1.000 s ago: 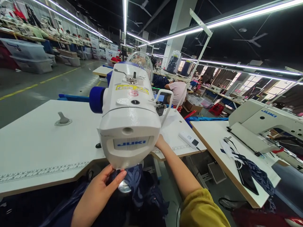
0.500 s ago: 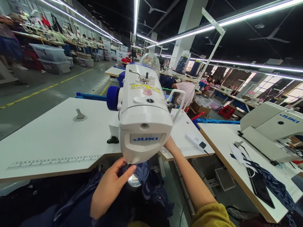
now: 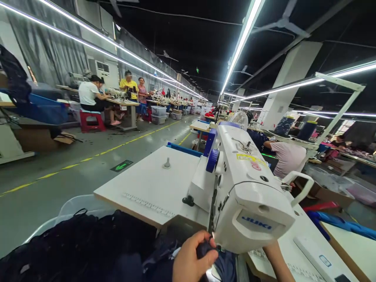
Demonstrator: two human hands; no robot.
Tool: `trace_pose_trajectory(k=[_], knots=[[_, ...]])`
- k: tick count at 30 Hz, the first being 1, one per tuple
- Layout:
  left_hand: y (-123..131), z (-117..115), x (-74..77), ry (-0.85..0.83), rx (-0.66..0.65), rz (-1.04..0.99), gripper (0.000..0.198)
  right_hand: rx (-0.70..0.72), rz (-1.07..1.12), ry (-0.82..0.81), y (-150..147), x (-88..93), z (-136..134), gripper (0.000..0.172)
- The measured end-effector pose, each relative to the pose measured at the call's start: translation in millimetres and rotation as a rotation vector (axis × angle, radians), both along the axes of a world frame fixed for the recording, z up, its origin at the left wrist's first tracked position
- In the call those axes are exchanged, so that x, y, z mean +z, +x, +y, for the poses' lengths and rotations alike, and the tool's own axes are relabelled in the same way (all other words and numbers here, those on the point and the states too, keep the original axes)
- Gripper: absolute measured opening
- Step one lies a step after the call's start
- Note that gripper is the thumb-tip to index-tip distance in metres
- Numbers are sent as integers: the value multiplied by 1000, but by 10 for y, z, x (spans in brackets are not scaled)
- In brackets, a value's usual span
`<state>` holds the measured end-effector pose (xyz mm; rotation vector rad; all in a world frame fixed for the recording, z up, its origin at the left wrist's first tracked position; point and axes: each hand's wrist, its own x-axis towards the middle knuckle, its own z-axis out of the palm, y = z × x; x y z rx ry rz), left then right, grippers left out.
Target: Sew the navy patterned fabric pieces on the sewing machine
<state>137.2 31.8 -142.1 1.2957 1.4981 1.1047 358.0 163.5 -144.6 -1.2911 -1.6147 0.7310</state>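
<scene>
A white sewing machine (image 3: pixel 249 188) with a blue handwheel stands on a white table. Below its head, my left hand (image 3: pixel 194 256) pinches dark blue fabric (image 3: pixel 226 264) between thumb and fingers, close to the lit needle area. My right forearm reaches behind the machine head, and only the wrist part of my right hand (image 3: pixel 272 247) shows; its fingers are hidden. More dark fabric (image 3: pixel 88 243) lies heaped at the lower left.
A clear plastic bin (image 3: pixel 75 203) holds the heap beside the table. A white control box (image 3: pixel 319 256) sits at the right. A person in a pink shirt (image 3: pixel 286 156) is behind the machine. Other people sit and stand at the back left.
The view has swung left, so the machine and both hands appear farther right, and the bin and people at the left show. My left hand remains on the fabric under the machine head.
</scene>
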Motion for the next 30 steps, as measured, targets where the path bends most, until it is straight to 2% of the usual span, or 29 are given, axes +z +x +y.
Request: trace_pose_trajectory(k=[3, 6, 9, 11, 13, 16, 19, 23, 25, 26, 28, 30], knots=[[7, -2, -41, 7, 14, 19, 24, -17, 115, -82, 75, -52, -69, 27], [8, 24, -44, -29, 58, 45, 27, 1, 233, -162, 75, -149, -167, 37], [5, 43, -17, -32, 17, 52, 25, 76, 464, -291, -29, -192, -428, 43], [2, 45, -9, -5, -24, 64, 26, 153, 583, -344, -137, -159, -652, 36], [-6, 56, -21, 11, -54, 85, 31, 249, 588, -378, -241, -104, -809, 29], [-25, 108, -60, -34, -93, 86, 43, 327, 602, -376, -315, -69, -862, 23], [-42, 152, -92, -85, -99, 105, 51, 315, 591, -373, -312, -92, -850, 21], [-51, 154, -102, -83, -107, 129, 51, 293, 548, -355, -332, -100, -890, 17], [-47, 150, -90, -89, -97, 155, 49, 267, 431, -252, -343, -97, -922, 13], [-41, 149, -81, -98, -85, 177, 47, 247, 329, -149, -344, -99, -937, 10], [-26, 150, -60, -126, -52, 233, 47, 206, 76, 151, -334, -113, -960, 7], [-10, 152, -44, -131, -41, 265, 47, 187, -171, 479, -317, -135, -968, 11]])
